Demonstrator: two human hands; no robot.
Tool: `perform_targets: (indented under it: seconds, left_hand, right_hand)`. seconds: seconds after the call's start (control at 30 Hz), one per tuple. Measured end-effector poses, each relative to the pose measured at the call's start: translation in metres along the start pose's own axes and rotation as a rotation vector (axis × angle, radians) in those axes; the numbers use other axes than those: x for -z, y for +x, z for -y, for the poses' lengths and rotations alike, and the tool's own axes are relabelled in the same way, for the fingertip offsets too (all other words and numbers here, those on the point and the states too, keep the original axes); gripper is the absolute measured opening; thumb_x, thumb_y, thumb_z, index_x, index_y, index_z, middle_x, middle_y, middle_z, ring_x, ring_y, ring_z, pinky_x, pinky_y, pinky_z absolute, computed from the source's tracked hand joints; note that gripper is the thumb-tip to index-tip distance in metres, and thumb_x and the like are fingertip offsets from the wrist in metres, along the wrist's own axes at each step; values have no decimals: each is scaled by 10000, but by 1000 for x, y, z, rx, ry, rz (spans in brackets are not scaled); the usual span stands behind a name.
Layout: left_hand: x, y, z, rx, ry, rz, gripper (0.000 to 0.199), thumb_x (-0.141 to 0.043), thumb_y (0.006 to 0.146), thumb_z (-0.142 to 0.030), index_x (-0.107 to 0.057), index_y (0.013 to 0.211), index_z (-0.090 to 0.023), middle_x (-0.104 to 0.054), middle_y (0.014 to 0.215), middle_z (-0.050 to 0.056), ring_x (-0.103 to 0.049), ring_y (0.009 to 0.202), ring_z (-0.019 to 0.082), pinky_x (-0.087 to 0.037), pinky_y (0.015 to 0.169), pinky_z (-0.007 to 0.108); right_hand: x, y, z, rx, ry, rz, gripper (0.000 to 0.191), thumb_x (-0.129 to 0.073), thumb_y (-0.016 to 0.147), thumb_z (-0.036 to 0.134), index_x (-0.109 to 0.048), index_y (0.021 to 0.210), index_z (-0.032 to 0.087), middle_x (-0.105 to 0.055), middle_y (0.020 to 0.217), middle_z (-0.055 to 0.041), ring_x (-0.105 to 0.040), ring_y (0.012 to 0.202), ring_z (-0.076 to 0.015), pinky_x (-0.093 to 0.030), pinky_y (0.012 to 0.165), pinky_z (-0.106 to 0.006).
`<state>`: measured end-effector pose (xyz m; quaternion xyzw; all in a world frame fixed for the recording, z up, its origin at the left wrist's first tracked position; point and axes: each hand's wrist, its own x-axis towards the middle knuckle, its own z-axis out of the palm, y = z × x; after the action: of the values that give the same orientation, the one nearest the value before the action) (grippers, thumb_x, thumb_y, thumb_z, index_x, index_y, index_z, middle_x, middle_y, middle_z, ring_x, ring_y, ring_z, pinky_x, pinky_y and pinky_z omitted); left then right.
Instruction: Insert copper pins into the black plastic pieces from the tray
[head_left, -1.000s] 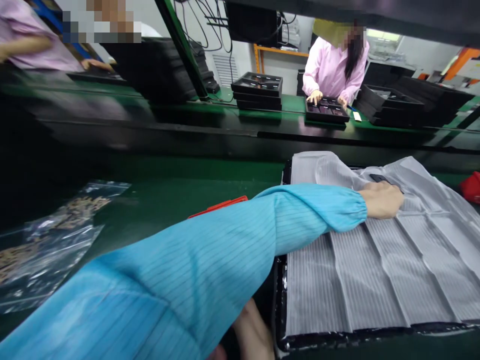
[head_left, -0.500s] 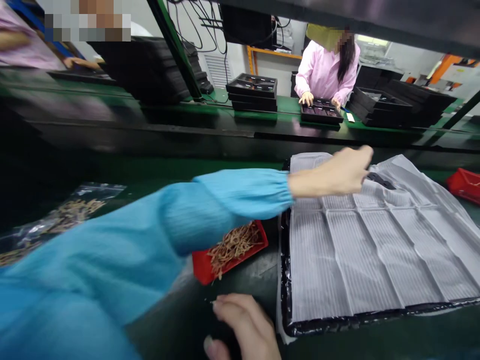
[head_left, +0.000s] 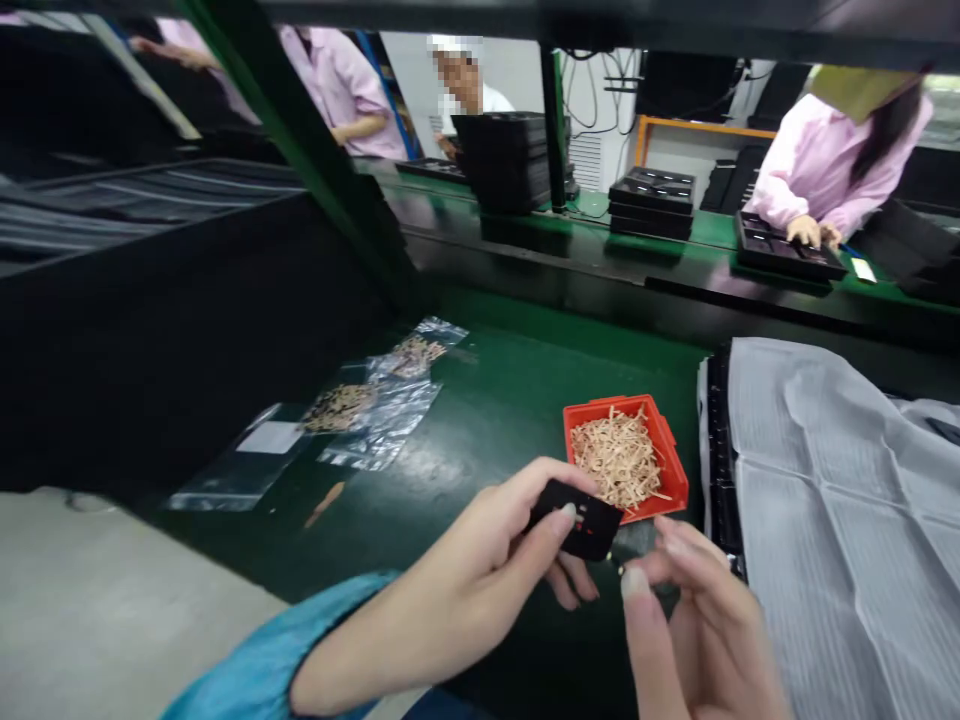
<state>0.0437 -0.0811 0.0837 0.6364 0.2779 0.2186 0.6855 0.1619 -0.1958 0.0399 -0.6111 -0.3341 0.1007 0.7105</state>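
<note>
My left hand (head_left: pixel 517 560) has its thumb and fingers closed on a small flat black rectangular plate (head_left: pixel 596 525) with little light and red marks on its face. Just right of the plate's lower corner is my right hand (head_left: pixel 697 610), thumb and index finger pinched together. Between these fingertips shows a tiny dark piece with light ends (head_left: pixel 616 566); its kind is too small to make out, and I cannot tell whether it touches the plate. Behind both hands stands a red bin (head_left: pixel 671 470) filled with thin tan strips (head_left: pixel 619 455).
White ribbed foam sheeting (head_left: pixel 810 520) covers a black tray on the right. Clear zip bags (head_left: pixel 382 430) with small tan parts lie on the green bench (head_left: pixel 495 400) at left. A person in pink (head_left: pixel 810 170) handles a black tray (head_left: pixel 787 250) across the bench.
My left hand has come back from the foam sheeting and now holds the black plate beside my right hand, whose fingers have closed to a pinch. The view has swung left.
</note>
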Motion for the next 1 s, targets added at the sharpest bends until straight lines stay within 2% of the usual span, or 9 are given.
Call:
perform_targets:
  seconds: [0.07, 0.13, 0.23, 0.4, 0.63, 0.87, 1.0]
  left_hand:
    - [-4, -8, 9, -16, -25, -35, 272, -511, 1172, -437, -601, 1324, -230, -776, 984, 42, -811, 819, 174, -708, 760, 270]
    - [-4, -11, 16, -35, -22, -66, 256, -483, 1182, -418, -603, 1344, -259, -774, 1036, 35, -812, 854, 171, -707, 788, 264]
    - [0, -15, 20, -67, 67, -75, 244, -454, 1188, -388, -612, 1343, -286, -763, 1154, 37, -816, 876, 155, -701, 816, 246]
    - [5, -19, 20, -78, 268, -25, 251, -423, 1179, -310, -608, 1348, -307, -783, 1029, -9, -811, 890, 137, -672, 869, 216]
    - [3, -23, 21, -75, 209, -26, 257, -416, 1182, -313, -584, 1377, -314, -772, 1003, -19, -823, 879, 106, -657, 867, 157]
    - [5, -28, 26, -137, 235, -39, 283, -430, 1176, -276, -575, 1411, -339, -778, 1018, -27, -826, 864, 105, -658, 844, 140]
    - [5, -29, 21, -109, 274, -24, 314, -433, 1174, -240, -571, 1439, -337, -788, 1019, -46, -814, 882, 89, -641, 871, 127]
  right_hand:
    - [-8, 5, 0, -138, -17, 41, 242, -745, 1029, 270, -724, 1270, 267, -776, 984, -17, -754, 1094, -178, -621, 1011, -327]
    - [-12, 8, -5, -256, -6, 108, 302, -780, 1013, 393, -725, 1278, 260, -792, 983, -13, -769, 1031, -157, -618, 1027, -300]
    - [-14, 9, -11, -349, 29, 168, 340, -796, 994, 462, -725, 1270, 277, -802, 979, 4, -780, 994, -134, -633, 931, -232]
    - [-15, 8, -11, -301, -7, 229, 326, -778, 1016, 425, -700, 1303, 290, -795, 957, 30, -775, 989, -118, -604, 1006, -234]
    - [-18, 7, -2, -323, -7, 183, 325, -815, 992, 462, -720, 1273, 330, -811, 952, 56, -773, 1007, -75, -594, 981, -145]
    - [-17, 4, 2, -303, -14, 200, 297, -814, 1002, 427, -733, 1272, 331, -804, 942, 47, -767, 977, -90, -602, 973, -190]
    - [-15, 3, 2, -297, -41, 196, 308, -813, 1000, 415, -729, 1283, 326, -807, 969, 28, -764, 960, -116, -618, 925, -229]
